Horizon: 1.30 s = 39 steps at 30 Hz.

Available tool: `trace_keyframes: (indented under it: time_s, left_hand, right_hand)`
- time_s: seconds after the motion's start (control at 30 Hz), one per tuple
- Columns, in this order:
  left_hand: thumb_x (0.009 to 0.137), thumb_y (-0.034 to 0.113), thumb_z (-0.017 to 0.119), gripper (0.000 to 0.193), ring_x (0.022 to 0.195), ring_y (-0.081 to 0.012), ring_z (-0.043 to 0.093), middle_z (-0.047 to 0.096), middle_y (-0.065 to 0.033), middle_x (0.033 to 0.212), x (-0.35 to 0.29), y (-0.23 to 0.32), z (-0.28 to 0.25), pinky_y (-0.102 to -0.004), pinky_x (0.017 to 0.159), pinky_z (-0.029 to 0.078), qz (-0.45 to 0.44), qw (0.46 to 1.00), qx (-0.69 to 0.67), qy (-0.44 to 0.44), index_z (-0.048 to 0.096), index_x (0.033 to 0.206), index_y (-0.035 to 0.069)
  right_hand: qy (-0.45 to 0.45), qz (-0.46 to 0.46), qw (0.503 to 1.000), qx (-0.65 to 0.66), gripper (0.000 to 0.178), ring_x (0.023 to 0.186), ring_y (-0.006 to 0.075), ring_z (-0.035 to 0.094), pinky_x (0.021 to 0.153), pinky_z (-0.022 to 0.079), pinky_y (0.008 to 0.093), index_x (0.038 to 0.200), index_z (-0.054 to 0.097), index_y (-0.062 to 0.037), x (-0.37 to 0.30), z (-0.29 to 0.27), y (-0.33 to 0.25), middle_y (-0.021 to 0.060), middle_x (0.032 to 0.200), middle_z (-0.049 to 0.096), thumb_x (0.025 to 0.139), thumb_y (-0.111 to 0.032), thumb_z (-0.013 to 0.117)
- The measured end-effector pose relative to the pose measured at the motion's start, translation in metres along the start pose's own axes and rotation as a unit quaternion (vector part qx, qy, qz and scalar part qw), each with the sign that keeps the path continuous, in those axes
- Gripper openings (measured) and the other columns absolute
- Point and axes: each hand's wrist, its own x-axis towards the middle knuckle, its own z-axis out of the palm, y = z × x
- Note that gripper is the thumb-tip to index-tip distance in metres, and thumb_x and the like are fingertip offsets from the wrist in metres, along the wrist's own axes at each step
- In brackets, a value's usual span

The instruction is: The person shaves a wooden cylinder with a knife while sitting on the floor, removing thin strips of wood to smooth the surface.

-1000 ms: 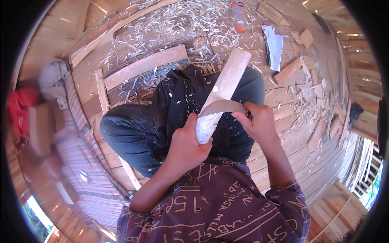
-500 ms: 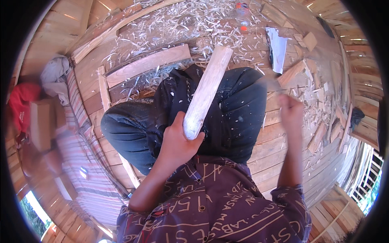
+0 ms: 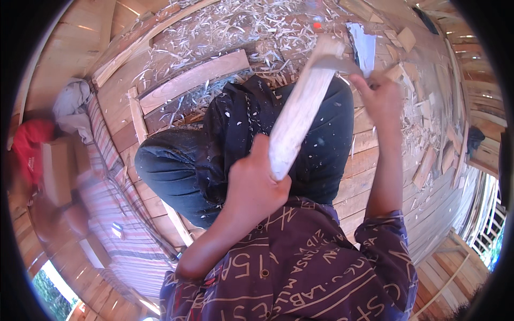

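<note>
My left hand (image 3: 258, 179) is closed around the near end of a pale, partly shaped length of wood (image 3: 302, 112). The wood slants up and to the right over my lap, its far end above my right knee. To its right, my right hand (image 3: 381, 99) is closed on a curved-bladed tool (image 3: 338, 64), smeared by motion. The blade reaches left from my hand across the upper part of the wood; I cannot tell whether it is touching. Its handle is mostly hidden in my fingers. A dark cloth (image 3: 235, 120) with pale chips on it lies over my lap.
Wood shavings (image 3: 214, 32) cover the floor ahead. A flat board (image 3: 195, 80) lies beyond my left knee. At far right are offcuts (image 3: 425, 166) and a white torn sheet (image 3: 364, 48). On the left, another person in red (image 3: 35, 150) is beside a striped mat (image 3: 123, 235) and a wooden block (image 3: 58, 171).
My right hand has moved up and inward, bringing the blade over the wood. My left hand and the wood have shifted to the right.
</note>
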Motion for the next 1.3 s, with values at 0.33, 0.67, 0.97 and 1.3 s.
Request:
trace_keyframes:
  time_s: [0.33,0.67,0.97,1.3]
  left_hand:
    - [0.075,0.008,0.073,0.037,0.07,-0.0117,0.055,0.059,-0.0045,0.09,-0.002,-0.054,0.01,-0.0264,0.062,0.047,0.006,0.986,-0.163,-0.037,0.05,0.103,0.0]
    - [0.08,0.008,0.071,0.04,0.069,-0.0149,0.064,0.062,-0.0094,0.082,0.008,-0.035,-0.001,-0.0268,0.056,0.054,-0.108,0.879,-0.425,-0.185,0.046,0.111,0.002]
    - [0.077,0.001,0.07,0.056,0.064,-0.017,0.063,0.061,-0.0106,0.079,0.011,-0.033,-0.006,-0.0287,0.053,0.052,-0.119,0.824,-0.499,-0.238,0.042,0.126,0.002]
    - [0.072,-0.007,0.062,0.057,0.059,-0.0116,0.049,0.047,-0.0035,0.074,0.014,-0.04,-0.004,-0.0273,0.051,0.043,-0.128,0.797,-0.546,-0.224,0.043,0.125,0.002]
  right_hand:
    - [-0.019,0.12,0.988,0.097,0.065,0.046,0.0221,0.045,0.048,0.038,0.0393,0.061,0.057,0.0046,-0.03,0.025,0.063,0.014,0.049,0.046,0.086,-0.055,0.054]
    - [-0.102,0.146,0.957,0.23,0.061,0.049,0.0207,0.044,0.049,0.037,0.037,0.062,0.055,0.0077,-0.041,0.067,0.034,0.0146,0.049,0.043,0.088,-0.048,0.055]
    - [-0.086,0.121,0.969,0.199,0.063,0.049,0.0285,0.05,0.051,0.039,0.0386,0.065,0.06,0.0065,-0.046,0.064,0.025,0.0188,0.052,0.049,0.087,-0.052,0.054]
    - [-0.117,0.04,0.935,0.331,0.051,0.045,0.0161,0.041,0.046,0.035,0.0329,0.063,0.057,0.0033,-0.069,0.053,0.006,0.0098,0.048,0.044,0.086,-0.043,0.061]
